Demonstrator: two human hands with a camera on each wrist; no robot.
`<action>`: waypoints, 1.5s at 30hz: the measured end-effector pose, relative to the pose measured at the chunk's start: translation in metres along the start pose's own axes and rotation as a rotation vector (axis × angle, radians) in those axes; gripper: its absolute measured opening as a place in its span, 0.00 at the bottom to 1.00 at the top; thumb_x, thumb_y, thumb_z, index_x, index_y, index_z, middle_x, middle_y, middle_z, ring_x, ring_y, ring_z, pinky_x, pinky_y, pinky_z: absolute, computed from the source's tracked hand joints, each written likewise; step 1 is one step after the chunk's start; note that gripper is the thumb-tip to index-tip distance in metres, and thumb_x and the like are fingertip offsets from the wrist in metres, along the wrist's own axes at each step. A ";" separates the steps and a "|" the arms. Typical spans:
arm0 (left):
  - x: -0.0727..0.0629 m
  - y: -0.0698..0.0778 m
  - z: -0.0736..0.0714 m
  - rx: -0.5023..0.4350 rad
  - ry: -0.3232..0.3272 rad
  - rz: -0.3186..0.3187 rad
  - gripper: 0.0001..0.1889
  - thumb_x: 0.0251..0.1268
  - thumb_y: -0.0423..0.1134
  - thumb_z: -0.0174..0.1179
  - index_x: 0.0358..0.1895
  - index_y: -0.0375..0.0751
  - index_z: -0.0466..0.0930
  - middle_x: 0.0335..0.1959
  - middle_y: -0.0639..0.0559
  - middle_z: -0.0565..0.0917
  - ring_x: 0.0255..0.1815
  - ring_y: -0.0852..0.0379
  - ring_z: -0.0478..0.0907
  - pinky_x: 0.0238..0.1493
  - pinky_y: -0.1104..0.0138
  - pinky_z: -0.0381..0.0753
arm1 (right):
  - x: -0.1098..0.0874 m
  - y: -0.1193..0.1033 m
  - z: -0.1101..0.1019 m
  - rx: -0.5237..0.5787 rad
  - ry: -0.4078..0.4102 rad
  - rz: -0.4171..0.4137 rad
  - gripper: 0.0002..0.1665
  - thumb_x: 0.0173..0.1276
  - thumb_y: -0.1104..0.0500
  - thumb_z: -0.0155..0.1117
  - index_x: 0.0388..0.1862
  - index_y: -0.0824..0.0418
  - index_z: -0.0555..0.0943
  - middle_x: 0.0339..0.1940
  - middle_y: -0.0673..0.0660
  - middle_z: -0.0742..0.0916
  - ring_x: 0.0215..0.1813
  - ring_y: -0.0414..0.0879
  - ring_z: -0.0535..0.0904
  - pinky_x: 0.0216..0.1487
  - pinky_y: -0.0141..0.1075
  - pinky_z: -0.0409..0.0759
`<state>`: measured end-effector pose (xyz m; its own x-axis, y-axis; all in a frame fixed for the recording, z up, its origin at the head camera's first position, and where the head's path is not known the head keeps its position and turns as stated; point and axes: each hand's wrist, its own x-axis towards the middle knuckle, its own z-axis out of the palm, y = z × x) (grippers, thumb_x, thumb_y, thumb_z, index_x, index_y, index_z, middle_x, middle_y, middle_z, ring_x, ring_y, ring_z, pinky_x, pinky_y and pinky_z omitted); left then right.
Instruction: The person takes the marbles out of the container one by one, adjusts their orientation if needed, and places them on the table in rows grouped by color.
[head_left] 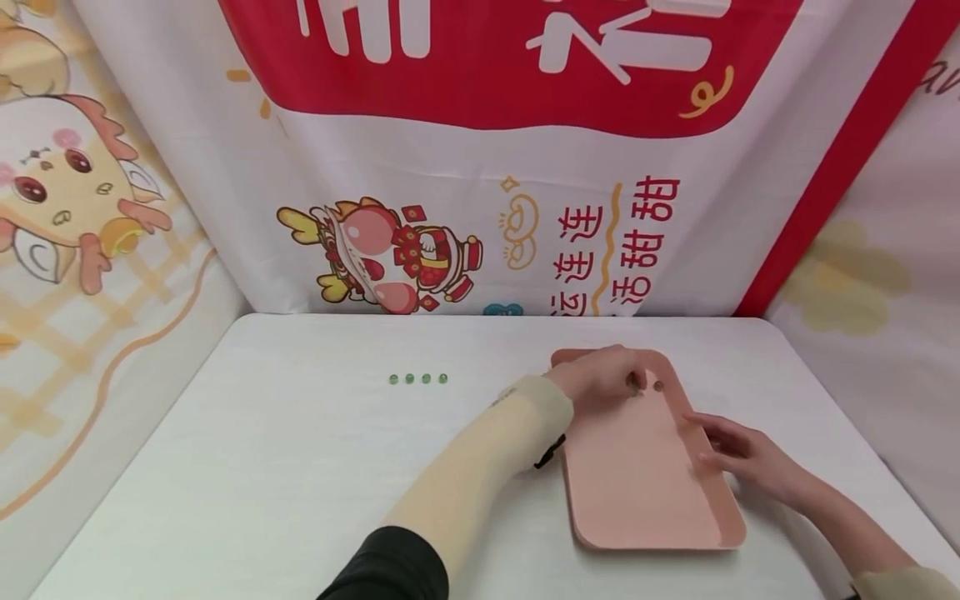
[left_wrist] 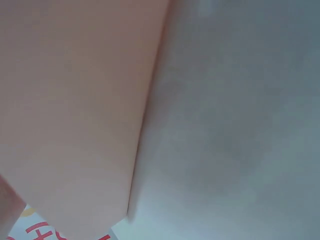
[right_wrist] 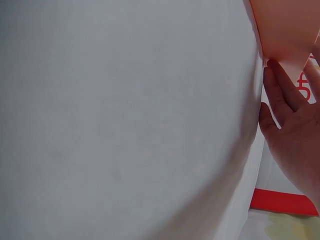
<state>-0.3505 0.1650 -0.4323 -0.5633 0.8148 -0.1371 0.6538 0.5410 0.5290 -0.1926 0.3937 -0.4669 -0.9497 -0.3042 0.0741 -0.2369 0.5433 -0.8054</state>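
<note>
A pink rectangular tray [head_left: 630, 500] lies on the right part of the white table. My left hand [head_left: 606, 371] reaches over its far left edge, fingers bent down, pinching a small greenish bead [head_left: 634, 383] near the tray's far end. Just right of those fingertips another small dark bead [head_left: 658, 386] rests in the tray. At the tray's right side, my right hand [head_left: 750, 457] holds the rim, with some fingers over the edge and others along the outside. In the left wrist view only the tray's outer wall [left_wrist: 75, 110] shows large; the left fingers are hidden there.
Several small green beads [head_left: 417, 378] lie in a short row on the white table [head_left: 300, 467], left of the tray. Printed cloth [head_left: 465, 158] hangs behind the table and along both sides.
</note>
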 end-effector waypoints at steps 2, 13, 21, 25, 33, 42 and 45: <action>-0.003 0.000 -0.001 -0.020 0.007 0.002 0.07 0.71 0.36 0.56 0.42 0.52 0.83 0.39 0.60 0.78 0.45 0.65 0.70 0.47 0.75 0.68 | 0.000 0.000 0.000 0.012 0.000 -0.009 0.32 0.66 0.64 0.66 0.67 0.70 0.69 0.60 0.50 0.79 0.54 0.25 0.73 0.49 0.22 0.74; -0.022 0.008 -0.013 -0.053 0.003 0.043 0.10 0.69 0.35 0.60 0.49 0.48 0.84 0.42 0.64 0.80 0.46 0.69 0.72 0.49 0.80 0.68 | 0.000 0.004 0.002 0.038 0.001 -0.093 0.29 0.64 0.68 0.66 0.64 0.71 0.71 0.57 0.38 0.80 0.54 0.27 0.75 0.49 0.21 0.73; -0.041 0.014 -0.021 0.021 -0.002 0.178 0.12 0.67 0.33 0.61 0.51 0.44 0.85 0.39 0.65 0.81 0.42 0.73 0.75 0.45 0.83 0.69 | 0.001 0.001 0.001 0.044 -0.016 -0.080 0.29 0.65 0.66 0.66 0.64 0.72 0.71 0.57 0.38 0.80 0.54 0.27 0.75 0.49 0.22 0.74; -0.053 0.016 -0.023 0.031 0.005 0.214 0.12 0.67 0.34 0.62 0.52 0.43 0.84 0.39 0.65 0.81 0.42 0.73 0.74 0.47 0.82 0.70 | 0.001 0.000 0.001 0.034 -0.014 -0.072 0.29 0.65 0.66 0.66 0.64 0.72 0.71 0.57 0.38 0.80 0.54 0.26 0.75 0.49 0.21 0.73; -0.076 0.012 -0.024 0.027 0.044 0.265 0.12 0.66 0.34 0.63 0.50 0.42 0.85 0.38 0.65 0.81 0.40 0.76 0.74 0.49 0.80 0.72 | -0.001 0.001 0.001 0.050 -0.003 -0.090 0.28 0.65 0.69 0.65 0.64 0.73 0.71 0.56 0.36 0.80 0.53 0.26 0.75 0.49 0.21 0.73; -0.103 -0.001 -0.031 -0.025 0.089 0.260 0.11 0.65 0.35 0.64 0.49 0.41 0.84 0.38 0.64 0.80 0.40 0.75 0.74 0.49 0.78 0.73 | 0.000 -0.001 0.000 0.011 -0.011 0.000 0.31 0.66 0.64 0.66 0.65 0.71 0.70 0.56 0.34 0.79 0.53 0.24 0.73 0.48 0.22 0.73; -0.113 -0.006 -0.035 -0.033 0.090 0.259 0.11 0.66 0.35 0.63 0.50 0.40 0.84 0.39 0.63 0.81 0.40 0.74 0.75 0.48 0.79 0.73 | 0.001 -0.004 -0.001 -0.005 -0.022 0.063 0.32 0.66 0.61 0.66 0.67 0.69 0.69 0.58 0.41 0.79 0.52 0.23 0.72 0.48 0.23 0.74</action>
<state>-0.3084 0.0620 -0.3909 -0.4230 0.9026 0.0802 0.7658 0.3088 0.5640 -0.1930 0.3923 -0.4634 -0.9581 -0.2863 0.0101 -0.1775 0.5656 -0.8054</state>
